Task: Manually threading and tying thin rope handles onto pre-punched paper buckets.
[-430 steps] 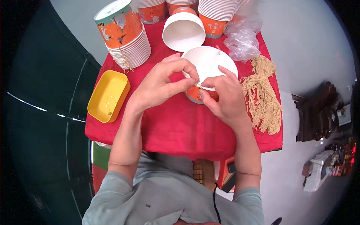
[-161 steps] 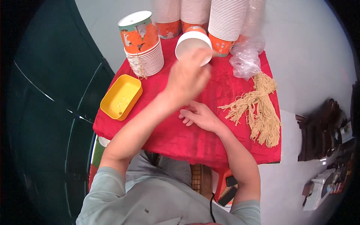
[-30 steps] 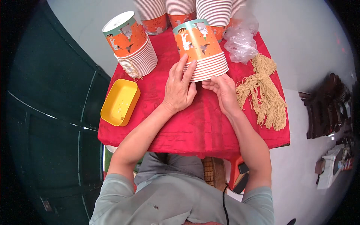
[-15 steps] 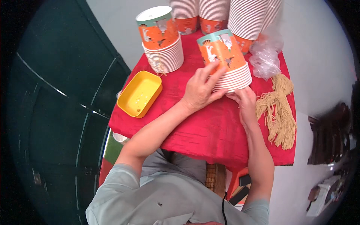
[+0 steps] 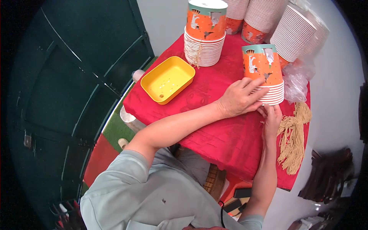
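Observation:
A short stack of upside-down paper tubs (image 5: 260,65), orange with a green band and white rims, stands at the right of the table. My left hand (image 5: 240,96) lies against its near left side, fingers spread over the tub wall and the stacked rims, thumb by the lowest rim. At the near edge of those rims, my right hand (image 5: 271,117) has its fingertips bent in and pressed together; what is under them is partly hidden. Farther left, a taller tub stack (image 5: 207,28) has tan strings hanging down its side.
A yellow plastic box (image 5: 153,82) with small crumbs sits at the left on the red tablecloth (image 5: 207,134). Tall stacks of tubs (image 5: 293,32) line the back. Crumpled clear plastic (image 5: 295,78) and a bundle of tan string (image 5: 293,142) lie along the right edge.
The view has turned, shifting the table's things within the picture. The held stack now looks more upright. Both hands keep their places on it.

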Available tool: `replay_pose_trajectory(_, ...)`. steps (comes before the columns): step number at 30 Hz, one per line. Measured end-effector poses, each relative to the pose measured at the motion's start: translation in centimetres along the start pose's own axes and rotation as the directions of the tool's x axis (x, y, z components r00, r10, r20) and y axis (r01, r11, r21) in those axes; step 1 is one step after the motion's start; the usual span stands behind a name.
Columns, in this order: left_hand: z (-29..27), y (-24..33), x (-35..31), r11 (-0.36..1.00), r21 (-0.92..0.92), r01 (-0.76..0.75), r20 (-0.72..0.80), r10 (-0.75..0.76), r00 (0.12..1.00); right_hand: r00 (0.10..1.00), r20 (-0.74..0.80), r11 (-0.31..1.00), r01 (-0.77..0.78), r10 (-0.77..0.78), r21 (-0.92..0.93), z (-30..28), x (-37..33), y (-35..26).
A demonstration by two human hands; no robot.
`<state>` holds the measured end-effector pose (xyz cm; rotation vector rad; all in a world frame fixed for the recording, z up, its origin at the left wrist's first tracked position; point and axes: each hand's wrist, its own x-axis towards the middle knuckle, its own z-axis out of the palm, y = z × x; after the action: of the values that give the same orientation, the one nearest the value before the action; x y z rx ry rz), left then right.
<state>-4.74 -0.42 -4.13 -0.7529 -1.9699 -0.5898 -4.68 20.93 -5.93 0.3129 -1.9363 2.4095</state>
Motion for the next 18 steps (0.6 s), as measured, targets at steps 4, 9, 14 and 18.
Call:
replay_pose_trajectory(4, 0.4, 0.7, 0.1, 1.000, -0.018, -0.024, -0.003, 0.024, 1.000, 1.000, 0.018, 0.998, 0.010, -0.009, -0.061, -1.1, 0.3, 0.1)
replay_pose_trajectory(9, 0.4, 0.9, 0.3, 0.999, 0.042, -0.020, 0.000, 0.020, 1.000, 1.000, 0.001, 0.998, 0.006, -0.006, -0.063, -0.2, 0.2, -0.1)
replay_pose_trajectory(14, 0.5, 1.2, 0.7, 1.000, 0.011, 0.026, 0.020, -0.026, 0.999, 0.998, -0.063, 0.998, -0.003, -0.001, -0.067, 0.7, -0.1, -1.2)
replay_pose_trajectory(18, 0.6, 1.5, 1.1, 0.999, 0.029, 0.042, -0.008, -0.042, 0.999, 0.998, -0.069, 0.998, -0.012, 0.008, -0.056, 0.9, 0.0, -1.6)
